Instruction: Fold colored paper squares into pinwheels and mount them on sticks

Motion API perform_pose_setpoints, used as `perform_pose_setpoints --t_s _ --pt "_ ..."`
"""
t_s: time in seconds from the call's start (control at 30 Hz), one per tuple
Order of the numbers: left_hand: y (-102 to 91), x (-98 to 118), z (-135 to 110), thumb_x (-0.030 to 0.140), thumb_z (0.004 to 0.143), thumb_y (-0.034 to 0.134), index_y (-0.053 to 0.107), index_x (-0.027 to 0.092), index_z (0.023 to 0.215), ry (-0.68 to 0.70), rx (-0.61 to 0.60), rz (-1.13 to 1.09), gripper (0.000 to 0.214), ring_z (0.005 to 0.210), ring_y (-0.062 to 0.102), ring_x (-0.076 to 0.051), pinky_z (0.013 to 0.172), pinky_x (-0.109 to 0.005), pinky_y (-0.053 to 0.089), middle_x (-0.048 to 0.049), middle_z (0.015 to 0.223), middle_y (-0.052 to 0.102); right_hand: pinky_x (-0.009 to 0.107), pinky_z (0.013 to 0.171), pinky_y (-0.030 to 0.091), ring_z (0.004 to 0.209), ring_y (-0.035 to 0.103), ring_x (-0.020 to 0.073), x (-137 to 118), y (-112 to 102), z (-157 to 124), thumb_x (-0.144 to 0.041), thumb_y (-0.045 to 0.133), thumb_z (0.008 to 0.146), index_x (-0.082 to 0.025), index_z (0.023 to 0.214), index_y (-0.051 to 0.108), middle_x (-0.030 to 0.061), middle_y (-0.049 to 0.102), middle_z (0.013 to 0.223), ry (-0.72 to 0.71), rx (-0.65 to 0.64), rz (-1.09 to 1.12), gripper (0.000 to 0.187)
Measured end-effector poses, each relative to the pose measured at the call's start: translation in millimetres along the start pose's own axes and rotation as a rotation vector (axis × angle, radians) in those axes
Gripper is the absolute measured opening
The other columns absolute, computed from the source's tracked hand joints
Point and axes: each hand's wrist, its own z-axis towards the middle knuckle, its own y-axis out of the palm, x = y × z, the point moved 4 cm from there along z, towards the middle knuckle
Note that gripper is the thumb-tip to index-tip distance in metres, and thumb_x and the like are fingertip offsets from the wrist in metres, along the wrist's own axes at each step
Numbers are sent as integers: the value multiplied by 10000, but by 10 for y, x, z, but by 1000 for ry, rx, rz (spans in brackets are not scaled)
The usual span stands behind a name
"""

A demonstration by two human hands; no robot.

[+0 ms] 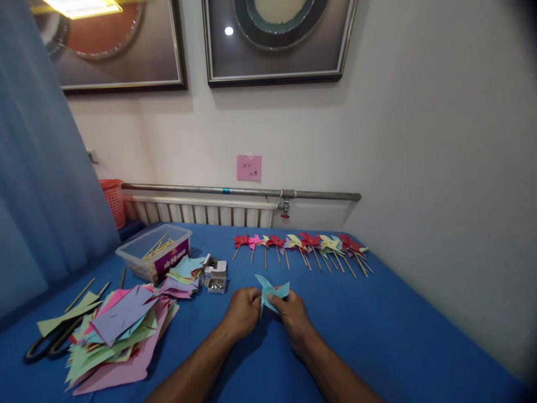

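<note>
A light blue paper pinwheel (268, 286) is held up over the table's middle, its blades folded and pointing outward. My right hand (293, 319) grips it from the right, thumb pressed near its centre. At the pinwheel's left edge, my left hand (244, 310) is closed with its fingertips against the paper. Whether a pin or stick sits between those fingers is hidden. Just left of my hands are small boxes of shiny metal pins (217, 285). Finished pinwheels on sticks (310, 240), red, pink, yellow and lilac, lie in a row behind my hands.
On the left lies a stack of cut coloured paper (126, 319), with scissors (62, 338) partly under it. A smaller paper pile (184, 277) leans by a clear plastic tub (138, 262) of sticks. The blue table (377, 347) meets the wall; a curtain (46, 157) hangs left.
</note>
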Motion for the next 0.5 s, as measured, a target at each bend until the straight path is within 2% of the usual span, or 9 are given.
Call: perform_pose_setpoints --t_s 0.3,0.5 --pt "-25 25 -17 264 835 459 466 194 583 84 38 86 262 569 418 -109 560 -241 263 40 542 462 289 655 480 642 590 171 -20 6 -22 -373 841 572 -146 865 709 -7 673 672 14 -18 33 393" --pt "-31 2 -5 274 840 461 485 192 596 60 37 80 258 574 437 -117 563 -245 274 36 549 480 293 666 486 651 599 174 16 -8 6 -386 841 576 -151 864 713 -2 689 688 3 -20 24 392"
